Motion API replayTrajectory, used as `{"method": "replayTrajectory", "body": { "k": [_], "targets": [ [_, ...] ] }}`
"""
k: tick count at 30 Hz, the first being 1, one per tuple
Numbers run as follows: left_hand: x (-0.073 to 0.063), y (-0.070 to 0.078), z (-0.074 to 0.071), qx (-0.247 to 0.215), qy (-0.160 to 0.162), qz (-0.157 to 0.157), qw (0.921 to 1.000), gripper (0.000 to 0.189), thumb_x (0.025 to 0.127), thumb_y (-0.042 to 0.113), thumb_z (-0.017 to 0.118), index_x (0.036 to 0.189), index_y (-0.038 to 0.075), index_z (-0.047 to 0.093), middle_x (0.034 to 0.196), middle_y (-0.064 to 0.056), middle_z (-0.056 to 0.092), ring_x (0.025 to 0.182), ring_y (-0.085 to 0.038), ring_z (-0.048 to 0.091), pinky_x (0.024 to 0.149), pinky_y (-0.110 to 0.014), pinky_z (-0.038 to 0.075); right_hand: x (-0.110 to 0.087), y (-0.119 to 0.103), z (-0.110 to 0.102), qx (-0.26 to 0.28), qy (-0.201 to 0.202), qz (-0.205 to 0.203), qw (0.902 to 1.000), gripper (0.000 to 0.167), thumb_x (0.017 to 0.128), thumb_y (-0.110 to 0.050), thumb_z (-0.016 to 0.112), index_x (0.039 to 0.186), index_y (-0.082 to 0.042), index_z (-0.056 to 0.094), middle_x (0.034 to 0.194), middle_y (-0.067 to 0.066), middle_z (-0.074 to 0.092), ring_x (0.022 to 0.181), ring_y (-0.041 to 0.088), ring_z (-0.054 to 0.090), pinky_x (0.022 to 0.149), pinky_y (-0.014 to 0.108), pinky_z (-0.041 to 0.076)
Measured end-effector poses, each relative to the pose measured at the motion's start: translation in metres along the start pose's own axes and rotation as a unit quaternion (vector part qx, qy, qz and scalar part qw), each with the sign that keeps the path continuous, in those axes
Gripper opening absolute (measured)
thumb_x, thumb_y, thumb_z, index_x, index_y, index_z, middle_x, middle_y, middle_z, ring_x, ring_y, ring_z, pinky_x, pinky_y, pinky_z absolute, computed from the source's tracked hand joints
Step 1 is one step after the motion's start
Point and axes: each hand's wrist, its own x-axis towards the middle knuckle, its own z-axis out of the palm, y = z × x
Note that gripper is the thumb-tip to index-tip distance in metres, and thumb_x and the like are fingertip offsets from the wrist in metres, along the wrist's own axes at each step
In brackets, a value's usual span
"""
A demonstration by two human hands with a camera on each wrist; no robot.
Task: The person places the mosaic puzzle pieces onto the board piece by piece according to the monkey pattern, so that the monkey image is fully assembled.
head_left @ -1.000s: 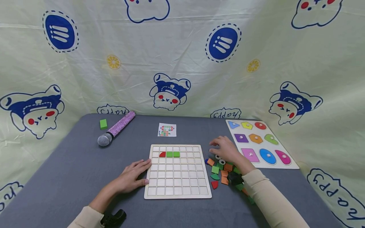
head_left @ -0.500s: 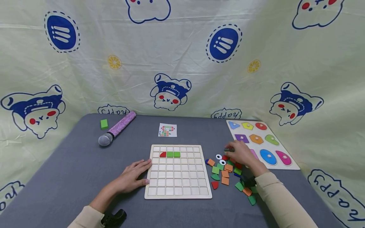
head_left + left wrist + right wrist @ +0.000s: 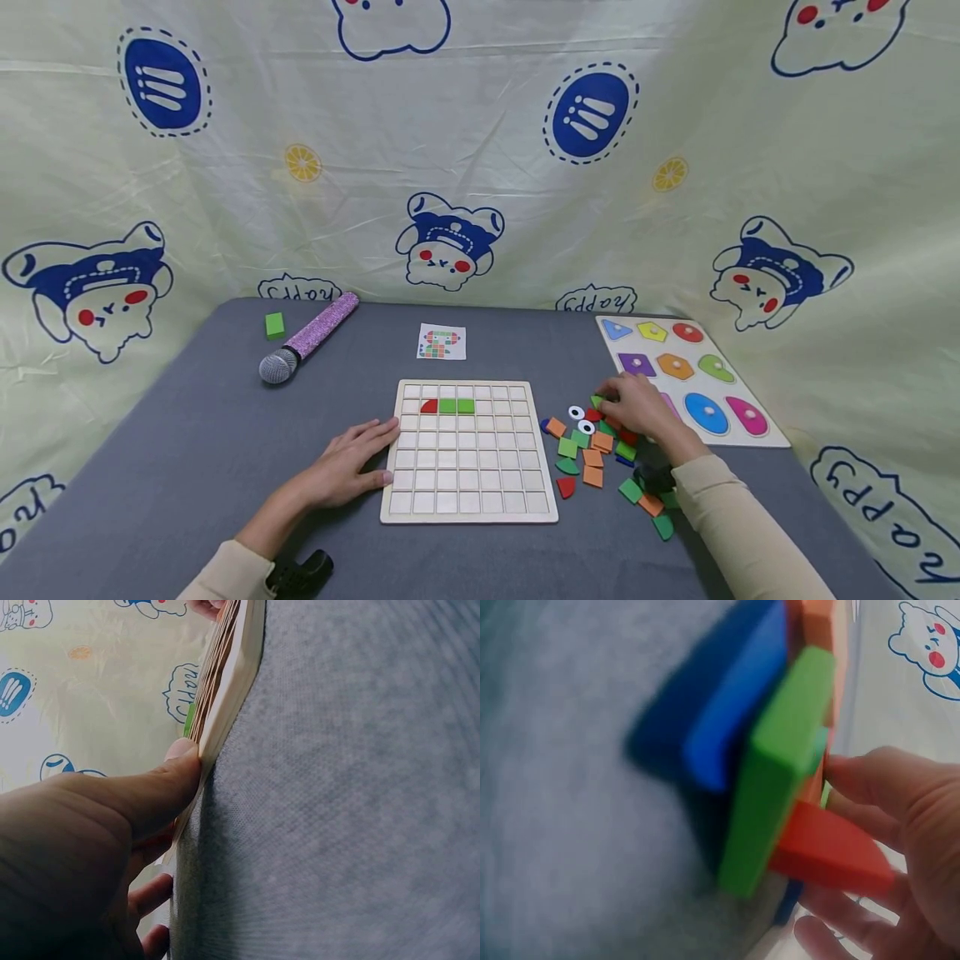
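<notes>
Grid board (image 3: 469,459) lies on grey table (image 3: 202,442), curtain (image 3: 480,125) behind.

A purple microphone (image 3: 311,336) lies slantwise on the surface (image 3: 187,467), far left. A shape board (image 3: 692,385) lies far right. Behind hangs a printed curtain (image 3: 480,125).

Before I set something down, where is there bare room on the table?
The table is bare between the microphone and the picture card, and between that card and the shape board. Crowded: right of the grid board, where loose pieces lie near the right hand.
</notes>
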Motion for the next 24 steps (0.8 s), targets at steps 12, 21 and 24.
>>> {"method": "replayTrajectory", "body": {
  "k": [12,21,24],
  "targets": [
    [-0.0004,0.0002,0.0002,0.0,0.0,-0.001,1.0,0.066,0.092,0.035,0.058,0.147,0.007,0.033,0.154,-0.012,0.032,0.141,-0.039,0.024,0.105,-0.067,0.019,-0.0005,0.0028,0.0,0.008,-0.002,-0.013,0.9999,0.027,0.087,-0.023,0.065,0.108,-0.006,0.07,0.102,0.013,0.063,0.093,0.026,0.048,0.08,0.042,0.043],
    [-0.0005,-0.0006,0.0014,0.008,0.003,0.001,1.0,0.066,0.092,0.035,0.058,0.147,0.008,0.033,0.154,-0.011,0.032,0.141,-0.039,0.025,0.104,-0.067,0.02,-0.0022,0.0039,-0.0018,0.014,-0.005,-0.013,0.9998,0.026,0.086,-0.019,0.063,0.108,-0.005,0.07,0.103,0.014,0.061,0.093,0.026,0.048,0.079,0.042,0.042],
    [-0.0006,-0.0001,0.0007,0.006,0.004,0.003,1.0,0.066,0.092,0.034,0.058,0.146,0.007,0.034,0.154,-0.012,0.032,0.141,-0.039,0.025,0.104,-0.067,0.02,-0.0033,0.0023,-0.0022,0.011,0.001,-0.014,0.9998,0.027,0.087,-0.02,0.063,0.109,-0.005,0.069,0.104,0.014,0.061,0.094,0.027,0.048,0.082,0.044,0.043]
  ]
}}
